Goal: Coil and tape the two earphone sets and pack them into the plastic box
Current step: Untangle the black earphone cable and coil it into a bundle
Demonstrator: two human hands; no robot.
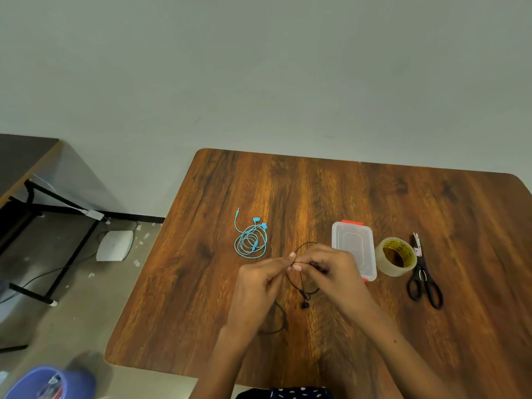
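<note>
My left hand (259, 279) and right hand (331, 272) meet above the wooden table (201, 283), each pinching the black earphones (300, 286), whose cord hangs looped toward me. The plastic box (353, 249) lies closed just right of my right hand; the blue earphones (251, 240) sit coiled beyond my left.

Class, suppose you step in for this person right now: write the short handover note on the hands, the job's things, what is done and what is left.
Hands: left hand and right hand both pinch the black earphones above the table, coil barely started, cable trailing.
Things: blue earphones lie loosely coiled, untaped, left of the hands. Plastic box is lidded; tape roll and scissors are to its right.
Done: nothing taped or packed.
Left: coil and tape both sets, open box, pack.
</note>
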